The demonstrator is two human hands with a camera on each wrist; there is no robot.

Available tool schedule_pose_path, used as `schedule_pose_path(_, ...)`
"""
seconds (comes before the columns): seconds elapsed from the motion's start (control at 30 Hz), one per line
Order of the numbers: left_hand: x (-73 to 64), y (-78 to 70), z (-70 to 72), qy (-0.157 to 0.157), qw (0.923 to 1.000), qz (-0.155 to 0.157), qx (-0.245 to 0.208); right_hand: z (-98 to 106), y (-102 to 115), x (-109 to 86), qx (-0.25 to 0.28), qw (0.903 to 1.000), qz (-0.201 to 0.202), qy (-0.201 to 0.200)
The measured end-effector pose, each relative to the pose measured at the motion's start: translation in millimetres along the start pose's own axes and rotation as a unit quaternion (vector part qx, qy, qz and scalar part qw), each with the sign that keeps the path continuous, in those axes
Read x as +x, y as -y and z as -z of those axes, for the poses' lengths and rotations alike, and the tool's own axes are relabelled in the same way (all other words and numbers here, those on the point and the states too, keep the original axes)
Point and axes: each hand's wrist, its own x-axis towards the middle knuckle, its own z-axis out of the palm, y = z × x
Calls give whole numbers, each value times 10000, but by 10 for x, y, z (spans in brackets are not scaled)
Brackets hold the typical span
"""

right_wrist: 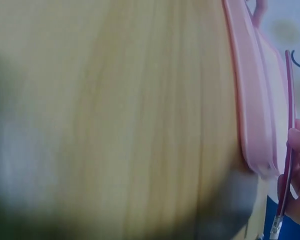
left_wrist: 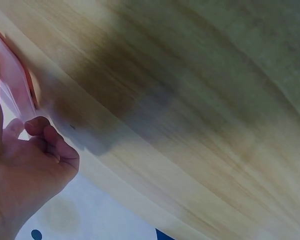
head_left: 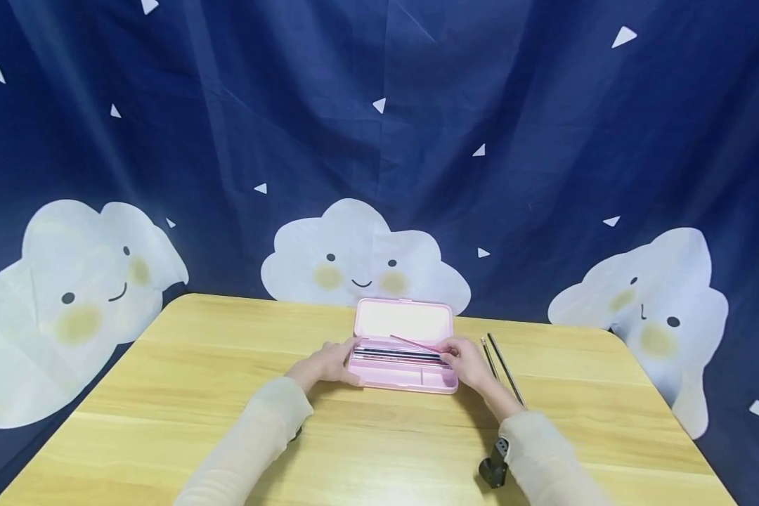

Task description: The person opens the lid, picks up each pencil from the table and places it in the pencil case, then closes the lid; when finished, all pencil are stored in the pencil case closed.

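Observation:
A pink pencil case (head_left: 388, 377) lies with its lid raised near the table's far edge. Several pencils (head_left: 395, 353) lie lengthwise in its rear compartment. My left hand (head_left: 329, 363) grips the case's left end, its thumb toward the front corner; in the left wrist view the fingers (left_wrist: 55, 142) curl beside the pink wall. Between thumb and fingers, my right hand (head_left: 466, 362) pinches a red pencil (right_wrist: 291, 100), which slants over the right part of the case. The pencil's metal ferrule (right_wrist: 276, 226) shows behind the right fingers.
Two dark pencils (head_left: 507, 369) lie on the wooden table (head_left: 379, 450) to the right of the case, partly behind the right forearm. A black wrist camera (head_left: 495, 465) hangs by the right sleeve. Behind the table is a blue curtain (head_left: 329, 140) with cloud prints.

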Motion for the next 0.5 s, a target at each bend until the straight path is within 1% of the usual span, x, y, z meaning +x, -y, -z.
schedule_pose_path(0.13, 8, 2, 3, -8, 10000, -4, -10, -119, 28, 21, -154, 9996, 179, -164)
schedule_pose_path(0.2, 23, 5, -4, -12, 10000, -4, -25, -170, 43, 29, -316, 9986, 372, -205)
schedule_pose_path(0.37, 53, 24, -32, -21, 10000, 22, -5, -284, 104, 62, -601, 9956, 708, -98)
schedule_pose_path(0.5, 54, 43, -41, -43, 10000, 60, -23, -364, 163, 103, -646, 9950, 765, -21)
